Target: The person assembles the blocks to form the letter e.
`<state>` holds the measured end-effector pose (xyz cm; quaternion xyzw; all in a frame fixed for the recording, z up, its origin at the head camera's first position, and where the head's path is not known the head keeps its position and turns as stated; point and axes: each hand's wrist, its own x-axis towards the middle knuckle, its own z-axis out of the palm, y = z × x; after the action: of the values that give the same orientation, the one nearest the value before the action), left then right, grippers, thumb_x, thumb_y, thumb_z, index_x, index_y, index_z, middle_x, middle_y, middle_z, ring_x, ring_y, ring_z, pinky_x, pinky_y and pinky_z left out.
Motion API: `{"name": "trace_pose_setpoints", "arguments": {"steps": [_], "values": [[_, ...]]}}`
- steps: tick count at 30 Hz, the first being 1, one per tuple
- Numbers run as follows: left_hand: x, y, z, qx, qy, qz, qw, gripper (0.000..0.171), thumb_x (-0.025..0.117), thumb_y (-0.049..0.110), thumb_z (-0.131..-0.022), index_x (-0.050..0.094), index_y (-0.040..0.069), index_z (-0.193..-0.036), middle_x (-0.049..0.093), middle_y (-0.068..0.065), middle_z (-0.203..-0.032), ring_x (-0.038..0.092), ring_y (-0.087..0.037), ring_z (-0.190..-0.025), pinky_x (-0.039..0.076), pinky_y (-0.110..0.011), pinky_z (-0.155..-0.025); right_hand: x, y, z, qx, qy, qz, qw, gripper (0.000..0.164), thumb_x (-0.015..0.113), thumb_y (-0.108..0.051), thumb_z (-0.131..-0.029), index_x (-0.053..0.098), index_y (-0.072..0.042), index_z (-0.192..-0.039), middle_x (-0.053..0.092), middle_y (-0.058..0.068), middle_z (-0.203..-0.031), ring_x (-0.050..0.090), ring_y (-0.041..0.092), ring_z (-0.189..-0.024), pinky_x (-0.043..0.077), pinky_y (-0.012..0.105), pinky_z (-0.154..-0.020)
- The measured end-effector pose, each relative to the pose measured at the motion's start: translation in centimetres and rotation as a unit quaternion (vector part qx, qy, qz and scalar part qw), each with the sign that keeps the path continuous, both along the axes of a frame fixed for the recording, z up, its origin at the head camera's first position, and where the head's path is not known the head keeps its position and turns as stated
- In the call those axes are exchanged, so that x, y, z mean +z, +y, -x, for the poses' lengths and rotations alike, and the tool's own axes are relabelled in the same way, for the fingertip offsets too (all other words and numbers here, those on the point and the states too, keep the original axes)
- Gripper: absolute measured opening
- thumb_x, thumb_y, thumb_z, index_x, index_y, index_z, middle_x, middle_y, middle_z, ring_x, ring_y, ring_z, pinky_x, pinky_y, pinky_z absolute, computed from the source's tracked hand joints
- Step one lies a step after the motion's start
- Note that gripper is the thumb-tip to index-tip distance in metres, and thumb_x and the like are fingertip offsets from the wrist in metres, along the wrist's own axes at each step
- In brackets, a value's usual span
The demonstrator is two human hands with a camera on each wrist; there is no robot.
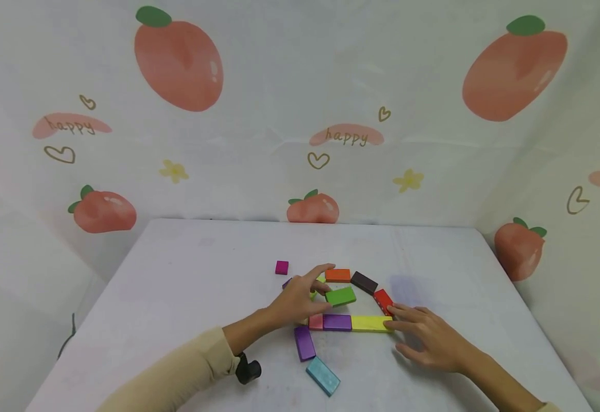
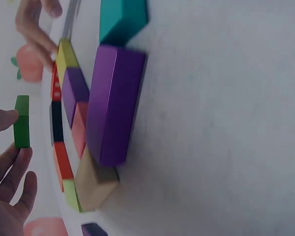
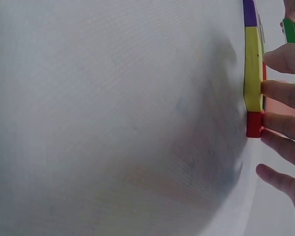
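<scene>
My left hand [image 1: 295,300] pinches a green block [image 1: 340,296] between thumb and fingers, raised over the block outline; the left wrist view shows the grip on the green block [image 2: 21,122] from the side. My right hand [image 1: 431,337] has its fingers extended, fingertips at the end of a long yellow block [image 1: 371,324] and at a red block [image 1: 383,301]. In the right wrist view, the fingers spread along the yellow block [image 3: 253,69] and the red block [image 3: 254,124]. A purple block [image 1: 337,323] and a pink block [image 1: 316,322] continue the row leftward.
An orange block [image 1: 338,276] and a black block [image 1: 364,282] form the far side of the outline. A purple block [image 1: 304,343] and a teal block [image 1: 323,376] lie toward the near side. A magenta block [image 1: 281,267] sits apart on the white table [image 1: 202,257].
</scene>
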<state>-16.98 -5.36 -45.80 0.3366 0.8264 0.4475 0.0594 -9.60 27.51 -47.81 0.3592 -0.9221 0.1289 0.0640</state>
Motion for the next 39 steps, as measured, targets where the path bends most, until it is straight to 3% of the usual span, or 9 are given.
{"name": "trace_pose_setpoints", "arguments": {"steps": [5, 7, 9, 14, 21, 27, 34, 39], "values": [[0.2, 0.8, -1.7, -0.038, 0.003, -0.011, 0.9992, 0.077, 0.078, 0.008, -0.085, 0.038, 0.013, -0.150, 0.075, -0.002, -0.106, 0.068, -0.008, -0.102, 0.055, -0.031, -0.088, -0.1, 0.1, 0.0, 0.001, 0.002, 0.003, 1.000, 0.039, 0.079, -0.032, -0.081, 0.074, -0.023, -0.118, 0.064, 0.008, -0.133, 0.059, 0.030, -0.122, 0.050, 0.058, -0.090], [0.1, 1.1, -2.3, -0.049, -0.001, -0.019, 0.9986, 0.077, 0.078, 0.008, -0.085, 0.038, 0.016, -0.150, 0.075, -0.003, -0.107, 0.068, -0.007, -0.102, 0.056, -0.027, -0.084, -0.1, 0.1, 0.0, 0.000, -0.002, 0.004, 1.000, 0.039, 0.079, -0.032, -0.081, 0.074, -0.023, -0.118, 0.064, 0.007, -0.134, 0.059, 0.030, -0.122, 0.050, 0.058, -0.090], [0.1, 1.4, -3.0, -0.059, -0.008, -0.025, 0.9979, 0.078, 0.079, 0.008, -0.085, 0.037, 0.019, -0.150, 0.075, -0.002, -0.108, 0.068, -0.005, -0.103, 0.053, -0.024, -0.089, -0.1, 0.1, 0.0, -0.003, -0.005, 0.002, 1.000, 0.039, 0.079, -0.033, -0.081, 0.074, -0.023, -0.118, 0.064, 0.007, -0.134, 0.059, 0.029, -0.122, 0.050, 0.058, -0.091], [0.0, 2.1, -4.8, -0.080, -0.043, -0.027, 0.9955, 0.079, 0.079, 0.009, -0.085, 0.036, 0.022, -0.150, 0.074, 0.002, -0.111, 0.066, -0.001, -0.103, 0.050, -0.021, -0.093, 0.0, 0.1, 0.0, -0.006, -0.002, -0.002, 1.000, 0.039, 0.079, -0.034, -0.081, 0.074, -0.023, -0.118, 0.064, 0.006, -0.133, 0.059, 0.028, -0.122, 0.050, 0.057, -0.091], [-0.3, 2.6, -6.9, -0.095, -0.092, -0.006, 0.9911, 0.076, 0.078, 0.011, -0.087, 0.037, 0.017, -0.150, 0.073, 0.010, -0.108, 0.064, 0.003, -0.102, 0.048, -0.020, -0.096, 0.0, 0.1, 0.0, -0.002, 0.002, 0.000, 1.000, 0.039, 0.079, -0.033, -0.081, 0.073, -0.023, -0.119, 0.064, 0.007, -0.134, 0.059, 0.028, -0.122, 0.050, 0.057, -0.090], [-0.8, 2.8, -8.0, -0.108, -0.113, 0.008, 0.9877, 0.074, 0.079, 0.012, -0.086, 0.040, 0.015, -0.148, 0.073, 0.012, -0.106, 0.064, 0.005, -0.101, 0.048, -0.020, -0.096, -0.2, 0.2, 0.1, 0.003, 0.014, 0.003, 1.000, 0.040, 0.080, -0.031, -0.080, 0.073, -0.022, -0.119, 0.064, 0.007, -0.133, 0.059, 0.028, -0.122, 0.050, 0.056, -0.090], [-1.6, 2.8, -8.8, -0.126, -0.067, 0.051, 0.9884, 0.074, 0.081, 0.013, -0.084, 0.041, 0.014, -0.147, 0.073, 0.012, -0.104, 0.063, 0.007, -0.098, 0.049, -0.017, -0.090, -0.3, 0.3, 0.1, 0.003, 0.022, 0.003, 1.000, 0.041, 0.080, -0.031, -0.079, 0.074, -0.022, -0.118, 0.064, 0.007, -0.133, 0.059, 0.028, -0.122, 0.050, 0.056, -0.090], [-1.7, 2.8, -9.2, -0.132, -0.083, 0.083, 0.9843, 0.073, 0.080, 0.014, -0.085, 0.042, 0.020, -0.147, 0.073, 0.014, -0.104, 0.062, 0.008, -0.095, 0.049, -0.017, -0.084, -0.2, 0.1, 0.0, -0.006, 0.003, 0.001, 1.000, 0.040, 0.080, -0.033, -0.080, 0.073, -0.024, -0.118, 0.064, 0.006, -0.134, 0.059, 0.030, -0.122, 0.050, 0.058, -0.091]]}}
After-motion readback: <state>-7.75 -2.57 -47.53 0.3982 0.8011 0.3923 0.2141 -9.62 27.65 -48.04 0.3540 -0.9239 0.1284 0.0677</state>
